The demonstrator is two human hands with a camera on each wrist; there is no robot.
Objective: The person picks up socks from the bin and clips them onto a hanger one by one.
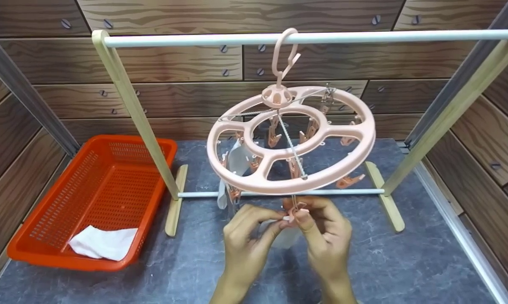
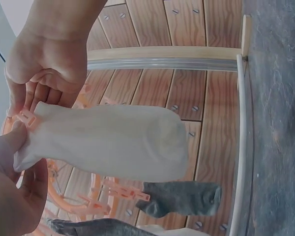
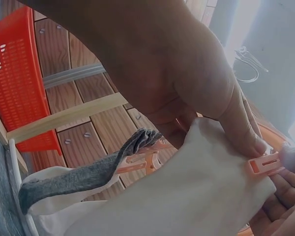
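A round pink clip hanger hangs by its hook from a white rail. Below its near rim, my right hand pinches a pink clothespin between thumb and fingers. My left hand pinches the upper edge of a white sock beside that clothespin. The sock dangles under both hands, and in the head view they mostly hide it. In the left wrist view, the clothespin sits over the sock's edge. A dark grey sock and a grey-and-white one hang from other clips.
An orange basket stands at the left with a white cloth in it. Wooden posts carry the white rail. A lower white bar crosses behind my hands. Several unused clips, such as one clip, dangle from the hanger.
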